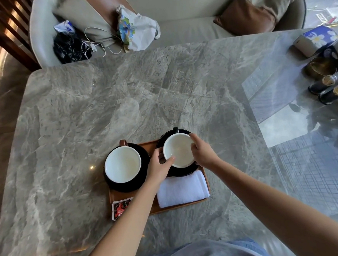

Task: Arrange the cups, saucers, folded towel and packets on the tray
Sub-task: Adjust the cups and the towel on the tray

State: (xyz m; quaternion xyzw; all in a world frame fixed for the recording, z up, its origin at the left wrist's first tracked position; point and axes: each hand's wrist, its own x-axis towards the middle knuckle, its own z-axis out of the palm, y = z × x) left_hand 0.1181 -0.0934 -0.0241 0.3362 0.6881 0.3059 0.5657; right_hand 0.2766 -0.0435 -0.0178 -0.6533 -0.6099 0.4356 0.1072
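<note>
Progress looks late-stage: every task item sits on or partly over the tray [117, 196], which lies near-middle on the table [123, 101]. Left cup [123, 164] rests in the left saucer [128, 186] at the tray's far-left, w/ the saucer hanging well past the left edge. Right cup [180, 151] is on or just above the right saucer [186, 171] at the far-right corner; can't tell if it's fully seated. Towel [183, 190] lies near-right, touching that saucer's near rim. Packet [120, 208] is at the near-left corner, poking over the edge and partly hidden by a forearm, so one or several can't be told. Both hands are on the right cup: left hand [159, 166] has its fingers curled over the near-left rim, one tip dipping inside; right hand [202, 150] pinches the right rim w/ bent fingers. Step in hand, prob.: seating or turning that cup. Likely left to do: pull the saucers inboard and tuck the packet in. Materials: cups are glazed ceramic, round, white inside, empty; handles brown (left) and black (right), both pointing away. Saucers are black, round, shallow. Tray is brown, rectangular, low-rimmed; wood or leather-look, unclear. Towel is white terry, soft, folded to a rectangle. Packet is a thin glossy sachet, red/black w/ white border. Table is grey veined stone, polished, reflective.
</note>
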